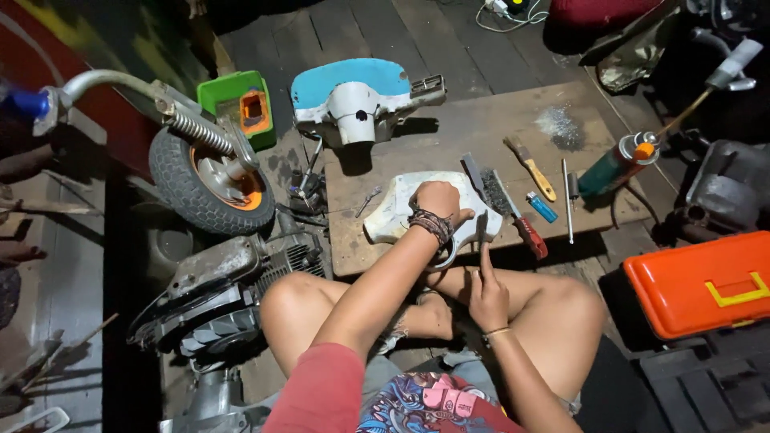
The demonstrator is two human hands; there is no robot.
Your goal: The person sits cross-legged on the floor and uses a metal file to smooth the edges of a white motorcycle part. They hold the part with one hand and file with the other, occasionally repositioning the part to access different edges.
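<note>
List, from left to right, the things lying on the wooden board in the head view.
White panel under the left hand → wire brush → yellow-handled brush → blue lighter → thin metal rod → green canister.
</note>
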